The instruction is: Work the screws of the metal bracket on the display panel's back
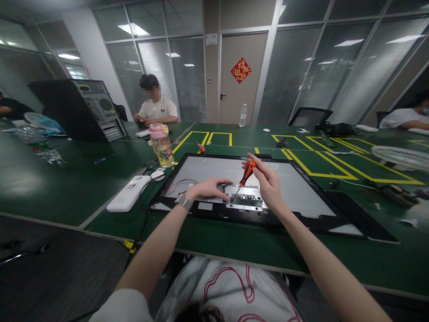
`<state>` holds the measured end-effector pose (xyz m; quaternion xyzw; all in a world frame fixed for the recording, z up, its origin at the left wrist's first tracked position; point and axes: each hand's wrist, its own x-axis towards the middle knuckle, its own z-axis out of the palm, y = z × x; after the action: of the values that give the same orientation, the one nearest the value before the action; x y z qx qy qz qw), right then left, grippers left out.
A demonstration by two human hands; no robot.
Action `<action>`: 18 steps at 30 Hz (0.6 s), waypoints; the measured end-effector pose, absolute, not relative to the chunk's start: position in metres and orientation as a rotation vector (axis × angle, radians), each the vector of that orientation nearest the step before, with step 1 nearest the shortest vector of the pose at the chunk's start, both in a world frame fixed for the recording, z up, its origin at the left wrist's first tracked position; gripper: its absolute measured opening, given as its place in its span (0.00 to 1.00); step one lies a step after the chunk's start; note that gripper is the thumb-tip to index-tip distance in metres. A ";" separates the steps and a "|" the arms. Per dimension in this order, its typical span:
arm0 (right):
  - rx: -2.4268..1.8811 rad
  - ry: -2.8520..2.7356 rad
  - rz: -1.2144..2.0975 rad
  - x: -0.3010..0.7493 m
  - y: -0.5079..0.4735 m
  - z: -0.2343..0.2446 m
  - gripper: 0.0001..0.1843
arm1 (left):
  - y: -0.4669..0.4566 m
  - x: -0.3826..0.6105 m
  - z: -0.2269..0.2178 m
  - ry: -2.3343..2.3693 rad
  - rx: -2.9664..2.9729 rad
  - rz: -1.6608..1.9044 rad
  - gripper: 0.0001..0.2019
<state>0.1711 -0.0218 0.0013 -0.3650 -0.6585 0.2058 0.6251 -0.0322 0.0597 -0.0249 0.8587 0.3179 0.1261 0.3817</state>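
A flat monitor panel point(301, 188) lies back-up on the green table, black-framed with a grey metal back. A small silver metal bracket point(246, 199) sits on its near edge. My right hand point(268, 181) is closed around an orange-and-black screwdriver point(247, 173), its tip slanting down onto the bracket's left part. My left hand point(209, 188) lies on the panel just left of the bracket, fingers curled over its edge and pressing down. A watch is on my left wrist.
A white power strip point(129, 193) and a pink-lidded bottle point(161, 145) stand left of the panel. A black computer case point(83, 107) sits at far left. A seated person point(156, 107) works across the table; another is at far right. A second screwdriver point(201, 146) lies beyond the panel.
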 end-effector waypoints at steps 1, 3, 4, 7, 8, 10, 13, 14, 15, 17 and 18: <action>-0.829 -1.512 0.489 0.171 -0.023 0.002 0.20 | 0.059 -0.032 -0.025 0.811 2.191 0.321 0.38; -0.823 -1.503 0.496 0.169 -0.023 0.002 0.20 | 0.059 -0.032 -0.024 0.816 2.194 0.317 0.38; -0.831 -1.490 0.484 0.169 -0.023 0.002 0.19 | 0.059 -0.032 -0.023 0.819 2.197 0.314 0.38; -0.842 -1.444 0.419 0.168 -0.021 0.001 0.13 | 0.058 -0.031 -0.022 0.830 2.202 0.307 0.37; -0.837 -1.432 0.399 0.168 -0.021 0.001 0.11 | 0.058 -0.032 -0.022 0.832 2.201 0.305 0.38; -0.828 -1.440 0.375 0.169 -0.020 0.002 0.09 | 0.058 -0.032 -0.022 0.833 2.198 0.306 0.38; -0.845 -1.493 0.387 0.171 -0.022 0.003 0.11 | 0.058 -0.032 -0.023 0.821 2.189 0.321 0.38; -0.845 -1.506 0.406 0.171 -0.022 0.004 0.13 | 0.058 -0.032 -0.024 0.818 2.188 0.329 0.37; -0.842 -1.512 0.431 0.171 -0.023 0.004 0.15 | 0.058 -0.031 -0.023 0.818 2.187 0.335 0.37; -0.835 -1.508 0.471 0.171 -0.024 0.005 0.16 | 0.058 -0.031 -0.023 0.825 2.188 0.332 0.37; -0.838 -1.501 0.475 0.170 -0.024 0.005 0.15 | 0.057 -0.031 -0.023 0.831 2.190 0.328 0.37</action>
<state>0.1702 -0.0241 0.0047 -0.3655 -0.6551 0.2074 0.6279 -0.0314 0.0575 -0.0227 0.8570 0.3251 0.1284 0.3786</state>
